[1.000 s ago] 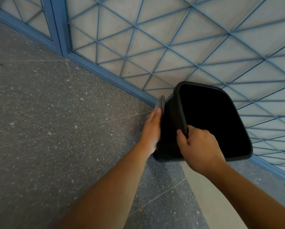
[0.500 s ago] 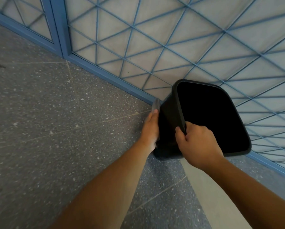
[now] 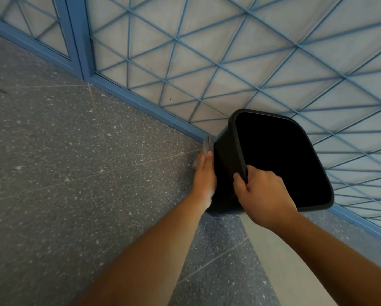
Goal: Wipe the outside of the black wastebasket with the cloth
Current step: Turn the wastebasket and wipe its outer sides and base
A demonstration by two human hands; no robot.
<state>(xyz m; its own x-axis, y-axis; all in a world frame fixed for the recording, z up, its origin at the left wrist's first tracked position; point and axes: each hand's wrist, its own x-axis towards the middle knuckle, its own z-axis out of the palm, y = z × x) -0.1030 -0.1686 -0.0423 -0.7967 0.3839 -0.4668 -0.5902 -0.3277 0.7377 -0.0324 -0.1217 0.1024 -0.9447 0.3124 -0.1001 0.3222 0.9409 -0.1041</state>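
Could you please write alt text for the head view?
A person's left hand presses a grey cloth flat against the outer side of a black wastebasket, while the right hand grips its rim, on a speckled grey floor beside a blue lattice panel.

My left hand (image 3: pixel 204 173) lies flat with straight fingers, palm turned to the right and pressing sideways, the forearm stretched forward from the lower left. My right hand (image 3: pixel 263 195) is curled in a grip, thumb on the near side, its forearm reaching in from the lower right.
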